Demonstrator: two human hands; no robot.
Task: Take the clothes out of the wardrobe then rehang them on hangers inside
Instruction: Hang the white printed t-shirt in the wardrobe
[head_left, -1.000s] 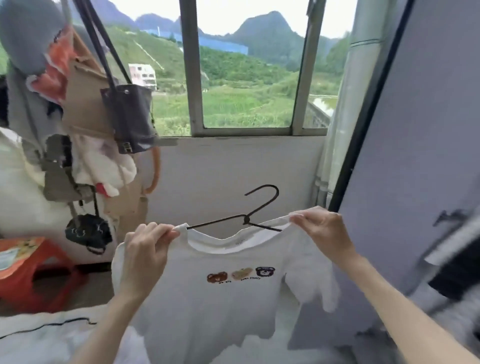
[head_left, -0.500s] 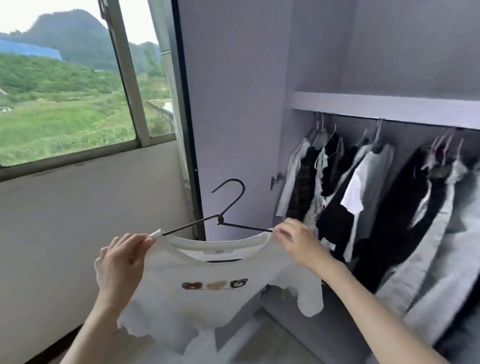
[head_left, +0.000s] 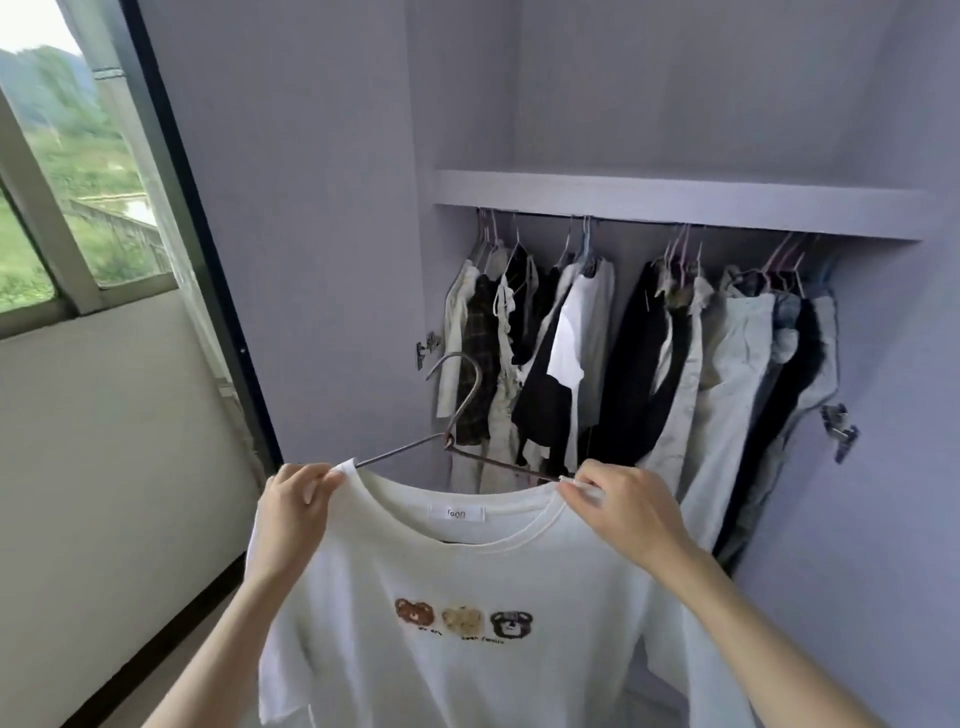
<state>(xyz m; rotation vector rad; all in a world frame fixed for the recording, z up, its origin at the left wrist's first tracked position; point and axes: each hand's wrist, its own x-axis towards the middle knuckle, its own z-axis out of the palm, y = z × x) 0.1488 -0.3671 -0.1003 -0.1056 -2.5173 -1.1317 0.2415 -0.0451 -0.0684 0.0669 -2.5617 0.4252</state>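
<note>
Hands hold a white T-shirt (head_left: 467, 597) up in front of an open wardrobe (head_left: 675, 197). Left hand (head_left: 291, 514) has its fingers curled over the shirt's left shoulder seam, pinching the cloth; right hand (head_left: 623, 514) pinches the right shoulder seam between thumb and fingers. The shirt hangs on a dark wire hanger (head_left: 457, 415) — both hanger arms run into the neckline, and the hook stands up, tilted, above the collar. A label sits inside the back of the neck, and three small bear faces (head_left: 464, 618) are printed in a row across the chest. The shirt is outside the wardrobe, held just before its lower left part.

Inside, beneath a shelf, a row of hung clothes (head_left: 649, 364) — white, black, plaid and pale denim — fills the rail. A window (head_left: 67, 208) with greenery beyond lies to the left.
</note>
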